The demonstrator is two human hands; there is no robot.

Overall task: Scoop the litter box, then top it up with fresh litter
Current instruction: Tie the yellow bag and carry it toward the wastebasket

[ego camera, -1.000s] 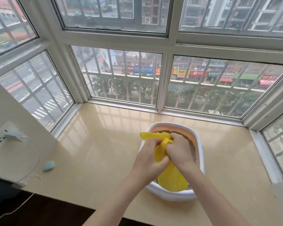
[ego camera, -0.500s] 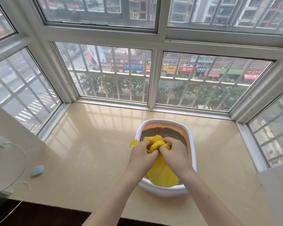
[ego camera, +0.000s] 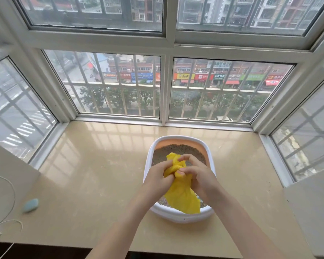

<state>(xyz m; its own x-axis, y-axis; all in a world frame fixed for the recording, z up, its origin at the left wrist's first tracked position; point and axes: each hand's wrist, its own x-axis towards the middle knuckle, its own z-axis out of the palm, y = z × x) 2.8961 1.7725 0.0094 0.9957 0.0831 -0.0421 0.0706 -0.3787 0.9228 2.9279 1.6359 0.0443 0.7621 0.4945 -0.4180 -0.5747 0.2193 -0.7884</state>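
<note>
Both hands, left hand [ego camera: 158,177] and right hand [ego camera: 196,174], pinch the soft, light yellow bag [ego camera: 181,193] at its gathered neck above the litter box [ego camera: 178,215].

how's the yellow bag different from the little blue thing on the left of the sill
The yellow bag is soft, crumpled and bright; the small pale blue object is smooth and rounded. The bag is much larger. The left hand and right hand grip the bag over the litter box; the blue object lies untouched on the windowsill.
</note>
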